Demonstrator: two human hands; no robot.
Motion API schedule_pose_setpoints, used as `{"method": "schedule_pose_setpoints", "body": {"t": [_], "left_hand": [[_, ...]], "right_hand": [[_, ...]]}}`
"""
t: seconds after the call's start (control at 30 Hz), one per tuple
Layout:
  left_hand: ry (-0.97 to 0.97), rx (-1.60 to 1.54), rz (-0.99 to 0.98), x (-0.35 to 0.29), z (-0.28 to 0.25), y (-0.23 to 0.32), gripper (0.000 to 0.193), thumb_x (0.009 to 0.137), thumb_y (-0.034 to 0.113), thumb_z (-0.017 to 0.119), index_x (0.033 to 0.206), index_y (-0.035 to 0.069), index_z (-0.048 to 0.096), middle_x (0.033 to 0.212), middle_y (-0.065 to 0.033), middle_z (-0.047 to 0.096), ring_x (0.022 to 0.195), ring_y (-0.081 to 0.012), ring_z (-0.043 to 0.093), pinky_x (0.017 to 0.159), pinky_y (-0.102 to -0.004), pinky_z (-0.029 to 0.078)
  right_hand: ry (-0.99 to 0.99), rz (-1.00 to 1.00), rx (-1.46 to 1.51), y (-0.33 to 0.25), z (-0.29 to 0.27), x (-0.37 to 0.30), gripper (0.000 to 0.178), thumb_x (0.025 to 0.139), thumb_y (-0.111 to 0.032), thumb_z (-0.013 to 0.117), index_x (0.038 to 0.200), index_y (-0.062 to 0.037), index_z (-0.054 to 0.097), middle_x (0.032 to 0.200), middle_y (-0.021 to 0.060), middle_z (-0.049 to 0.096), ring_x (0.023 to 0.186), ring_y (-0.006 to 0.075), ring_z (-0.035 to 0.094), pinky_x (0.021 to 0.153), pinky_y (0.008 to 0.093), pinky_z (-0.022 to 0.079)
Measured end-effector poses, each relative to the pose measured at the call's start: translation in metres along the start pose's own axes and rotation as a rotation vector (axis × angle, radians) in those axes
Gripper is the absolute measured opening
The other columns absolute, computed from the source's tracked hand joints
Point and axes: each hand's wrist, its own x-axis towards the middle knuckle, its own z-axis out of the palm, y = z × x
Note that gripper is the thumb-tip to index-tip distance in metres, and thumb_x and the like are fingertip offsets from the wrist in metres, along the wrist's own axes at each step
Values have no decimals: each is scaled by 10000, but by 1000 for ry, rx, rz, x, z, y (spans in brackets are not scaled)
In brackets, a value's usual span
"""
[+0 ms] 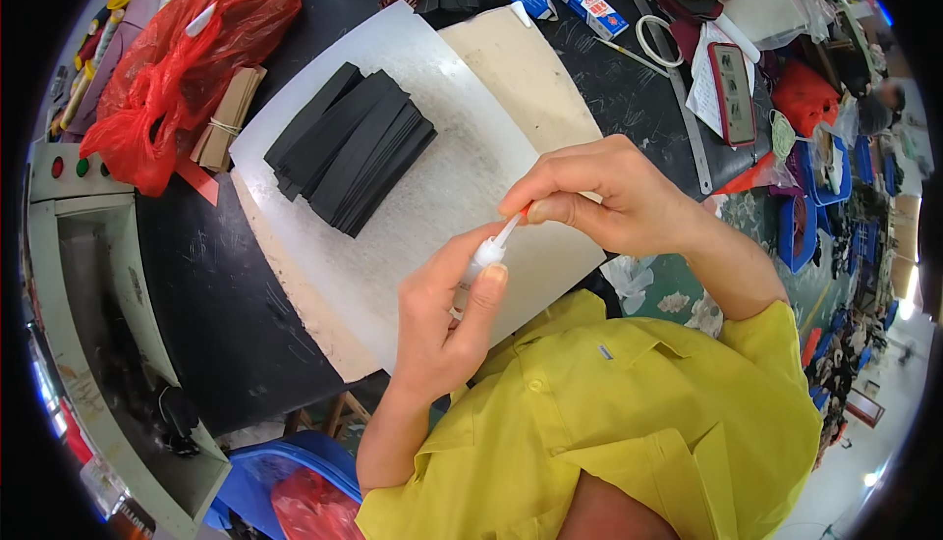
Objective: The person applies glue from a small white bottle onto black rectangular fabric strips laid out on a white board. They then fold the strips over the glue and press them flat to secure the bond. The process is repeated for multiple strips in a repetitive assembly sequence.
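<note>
I wear a mustard-yellow, short-sleeved cloth shirt (629,393) | small round yellow button (535,385) below my grip | tiny rectangular blue tag (605,351), lower right of my grip | pointed yellow collar (643,471) farther below | left hand (452,309), right hand (609,196) bare

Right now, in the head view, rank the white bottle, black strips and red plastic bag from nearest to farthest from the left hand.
From the left hand:
1. White bottle: in its grip.
2. Black strips: left, on the pale sheet.
3. Red plastic bag: far upper left.
</note>
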Motion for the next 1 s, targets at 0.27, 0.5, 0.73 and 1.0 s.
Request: {"method": "schedule_pose_setpoints", "body": {"t": [0.27,0.5,0.73,1.0], "left_hand": [[-239,-206,-126,8,-11,2,257,1020,171,560,1173,-5,668,791,-4,597,720,-67,511,636,-244,410],[-210,-125,-14,9,-2,-1,225,983,144,596,1104,-23,687,731,-44,618,635,-94,515,582,-263,414],[-103,41,34,10,10,4,174,947,107,632,1050,-19,696,696,-82,607,565,-131,518,528,-277,401],[17,178,91,18,21,6,165,948,113,634,1037,-13,693,712,-75,606,563,-155,518,529,-287,390]], "right_hand": [[24,-274,-186,13,-3,-11,144,870,-116,742,994,-64,692,839,82,682,767,284,660,653,369,530],[-18,-296,-138,11,-4,-18,135,903,-133,730,927,-6,694,801,105,677,714,286,670,603,358,521],[79,-238,-112,17,5,-25,129,929,-176,701,906,-57,658,761,78,619,701,289,615,601,377,479],[47,-90,-319,14,1,-28,99,961,-142,655,914,-55,664,794,98,636,720,310,623,618,373,490]]}}
